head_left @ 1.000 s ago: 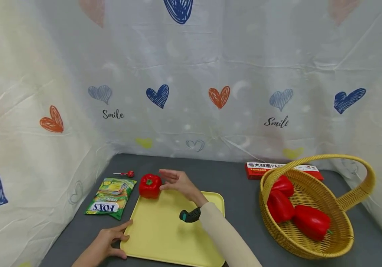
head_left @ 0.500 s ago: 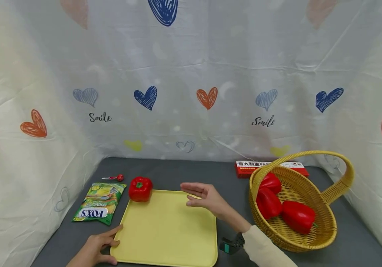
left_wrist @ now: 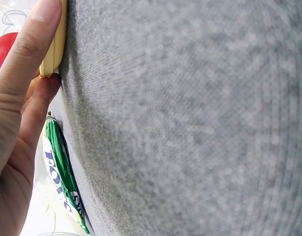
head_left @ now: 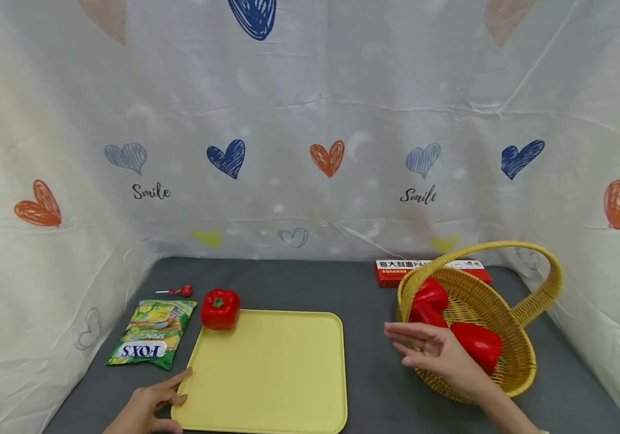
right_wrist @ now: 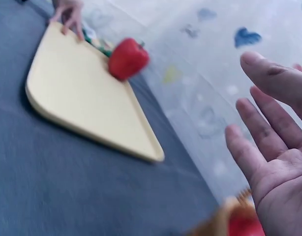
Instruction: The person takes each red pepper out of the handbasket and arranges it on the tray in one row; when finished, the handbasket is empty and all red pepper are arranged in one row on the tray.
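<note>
My left hand [head_left: 147, 408] touches the left rim of a yellow tray [head_left: 263, 374], fingers spread along it near the front corner. In the left wrist view the thumb [left_wrist: 30, 44] overlaps the tray's edge. A red bell pepper [head_left: 220, 308] sits at the tray's back left corner, its green stem up. My right hand [head_left: 442, 355] holds nothing, its fingers extended to the left. It overlaps the front left side of a yellow wicker basket [head_left: 526, 355] in the head view. Several red bell peppers [head_left: 476, 343] lie in the basket, partly hidden by that hand.
Left of the tray lies a green and yellow FOX'S candy bag [head_left: 152, 331], with a red lollipop [head_left: 185, 290] behind it. A red and white pasta box [head_left: 391, 274] lies behind the basket, whose handle [head_left: 505, 246] arches high. Heart-printed cloth [head_left: 288, 199] encloses the grey table.
My right hand has moved away from the red bell pepper on the tray, rightward across to the basket. The left hand stays at the tray's rim. The head view has shifted slightly right.
</note>
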`<state>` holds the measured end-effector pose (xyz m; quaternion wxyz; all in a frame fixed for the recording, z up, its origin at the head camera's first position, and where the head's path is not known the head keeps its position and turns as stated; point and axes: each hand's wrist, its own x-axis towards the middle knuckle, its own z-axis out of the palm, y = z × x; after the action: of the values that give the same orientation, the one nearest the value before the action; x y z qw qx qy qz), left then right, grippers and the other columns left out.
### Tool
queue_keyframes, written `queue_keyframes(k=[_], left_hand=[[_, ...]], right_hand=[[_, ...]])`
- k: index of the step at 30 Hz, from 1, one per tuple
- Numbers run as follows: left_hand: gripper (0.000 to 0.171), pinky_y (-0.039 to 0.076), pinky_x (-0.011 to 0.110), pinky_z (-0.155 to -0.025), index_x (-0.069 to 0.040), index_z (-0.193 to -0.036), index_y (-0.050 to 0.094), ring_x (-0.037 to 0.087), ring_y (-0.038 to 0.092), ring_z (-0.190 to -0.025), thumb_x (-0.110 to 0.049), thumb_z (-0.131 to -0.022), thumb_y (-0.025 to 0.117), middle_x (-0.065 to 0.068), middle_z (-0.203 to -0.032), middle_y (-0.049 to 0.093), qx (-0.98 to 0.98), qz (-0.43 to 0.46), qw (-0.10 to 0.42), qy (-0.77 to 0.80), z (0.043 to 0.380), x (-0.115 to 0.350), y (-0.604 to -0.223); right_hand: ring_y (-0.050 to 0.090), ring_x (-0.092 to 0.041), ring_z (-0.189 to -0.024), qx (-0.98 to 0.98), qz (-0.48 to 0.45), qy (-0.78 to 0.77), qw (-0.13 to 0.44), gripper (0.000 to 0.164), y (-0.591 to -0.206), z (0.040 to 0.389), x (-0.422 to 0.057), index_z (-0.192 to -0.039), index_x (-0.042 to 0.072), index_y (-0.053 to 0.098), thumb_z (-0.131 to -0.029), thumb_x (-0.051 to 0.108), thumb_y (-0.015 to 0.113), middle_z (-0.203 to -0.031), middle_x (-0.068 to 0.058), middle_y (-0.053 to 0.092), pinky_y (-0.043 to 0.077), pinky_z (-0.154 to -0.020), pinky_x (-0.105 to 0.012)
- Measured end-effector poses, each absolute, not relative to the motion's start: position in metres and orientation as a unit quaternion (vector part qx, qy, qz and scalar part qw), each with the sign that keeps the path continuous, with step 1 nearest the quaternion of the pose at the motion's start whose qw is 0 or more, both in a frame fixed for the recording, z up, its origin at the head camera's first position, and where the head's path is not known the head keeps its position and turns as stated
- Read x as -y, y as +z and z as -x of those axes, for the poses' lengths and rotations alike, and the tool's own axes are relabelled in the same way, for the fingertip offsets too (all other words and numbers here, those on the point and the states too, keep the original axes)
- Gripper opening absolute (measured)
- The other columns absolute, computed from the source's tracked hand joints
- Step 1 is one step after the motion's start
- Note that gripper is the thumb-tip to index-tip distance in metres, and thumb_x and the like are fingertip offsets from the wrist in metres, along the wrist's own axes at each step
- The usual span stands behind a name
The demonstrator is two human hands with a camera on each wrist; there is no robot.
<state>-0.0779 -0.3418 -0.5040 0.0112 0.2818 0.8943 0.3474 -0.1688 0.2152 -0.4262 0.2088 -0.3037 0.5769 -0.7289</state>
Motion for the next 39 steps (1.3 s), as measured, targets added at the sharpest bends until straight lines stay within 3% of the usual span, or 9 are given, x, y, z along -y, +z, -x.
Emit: queue_keyframes(k=[8,12,18,24,29,31,35,37,39], left_hand=[[0.043,0.049,0.009,-0.074,0.004,-0.101,0.072,-0.003,0.049,-0.113,-0.027,-0.071,0.081,-0.007,-0.141,0.044,-0.884,-0.285,0.007,0.372,0.077,0.341,-0.504],[0.042,0.05,0.009,-0.074,0.003,-0.1,0.072,-0.002,0.049,-0.112,-0.026,-0.071,0.081,-0.013,-0.141,0.039,-0.876,-0.293,-0.001,0.383,0.077,0.342,-0.504],[0.043,0.051,0.012,-0.073,-0.002,-0.1,0.073,-0.002,0.05,-0.111,-0.035,-0.073,0.079,0.0,-0.14,0.048,-0.883,-0.278,0.009,0.379,0.076,0.343,-0.5],[0.043,0.052,0.014,-0.073,0.001,-0.102,0.072,-0.003,0.05,-0.111,-0.029,-0.073,0.08,0.013,-0.137,0.052,-0.885,-0.265,0.031,0.381,0.076,0.34,-0.502],[0.046,0.052,0.014,-0.074,0.002,-0.103,0.072,-0.005,0.048,-0.113,-0.032,-0.074,0.079,0.029,-0.13,0.053,-0.892,-0.246,0.046,0.375,0.075,0.34,-0.5],[0.047,0.052,0.014,-0.074,0.002,-0.104,0.072,-0.005,0.047,-0.113,-0.034,-0.074,0.079,0.029,-0.13,0.053,-0.893,-0.244,0.046,0.375,0.075,0.34,-0.499],[0.047,0.052,0.014,-0.074,0.001,-0.104,0.073,-0.006,0.046,-0.114,-0.035,-0.075,0.078,0.019,-0.134,0.054,-0.892,-0.249,0.035,0.375,0.075,0.34,-0.499],[0.046,0.052,0.014,-0.074,0.0,-0.104,0.073,-0.005,0.046,-0.114,-0.034,-0.074,0.078,0.015,-0.136,0.053,-0.889,-0.258,0.025,0.378,0.075,0.341,-0.501],[0.045,0.052,0.014,-0.074,0.0,-0.104,0.072,-0.004,0.046,-0.115,-0.034,-0.074,0.079,0.013,-0.137,0.052,-0.885,-0.268,0.016,0.381,0.075,0.341,-0.502]], right_hand=[[0.049,-0.018,-0.127,-0.625,0.299,-0.7,0.173,0.048,-0.421,0.169,-0.308,-0.138,-0.013,0.039,-0.091,-0.022,0.043,-0.139,-0.01,0.053,0.045,-0.097,-0.029],[0.052,-0.01,-0.122,-0.696,0.248,-0.652,0.172,0.046,-0.417,0.178,-0.35,-0.14,-0.008,0.041,-0.094,-0.015,0.044,-0.135,0.001,0.057,0.049,-0.092,-0.025],[0.051,0.004,-0.118,-0.76,0.199,-0.58,0.216,0.04,-0.419,0.198,-0.383,-0.136,-0.01,0.044,-0.097,-0.005,0.048,-0.13,0.02,0.057,0.051,-0.087,-0.023],[0.045,0.013,-0.116,-0.746,0.221,-0.552,0.301,0.033,-0.42,0.215,-0.384,-0.129,-0.01,0.054,-0.097,0.0,0.05,-0.132,0.025,0.053,0.051,-0.088,-0.026],[0.046,0.014,-0.112,-0.769,0.235,-0.51,0.305,0.036,-0.422,0.221,-0.38,-0.132,-0.007,0.053,-0.097,0.003,0.052,-0.13,0.028,0.052,0.052,-0.085,-0.025],[0.047,0.014,-0.11,-0.784,0.241,-0.491,0.293,0.036,-0.423,0.223,-0.378,-0.132,-0.006,0.054,-0.097,0.006,0.054,-0.134,0.018,0.054,0.053,-0.083,-0.026],[0.042,0.017,-0.108,-0.818,0.24,-0.445,0.275,0.037,-0.424,0.223,-0.373,-0.13,-0.002,0.057,-0.095,0.01,0.059,-0.14,-0.023,0.047,0.053,-0.081,-0.024],[0.046,0.0,-0.117,-0.824,0.245,-0.431,0.275,0.04,-0.424,0.223,-0.371,-0.131,-0.003,0.057,-0.093,0.01,0.062,-0.138,-0.039,0.038,0.053,-0.08,-0.024],[0.046,-0.01,-0.12,-0.82,0.244,-0.429,0.289,0.044,-0.424,0.223,-0.371,-0.133,-0.003,0.054,-0.092,0.01,0.064,-0.14,-0.036,0.039,0.052,-0.08,-0.025]])
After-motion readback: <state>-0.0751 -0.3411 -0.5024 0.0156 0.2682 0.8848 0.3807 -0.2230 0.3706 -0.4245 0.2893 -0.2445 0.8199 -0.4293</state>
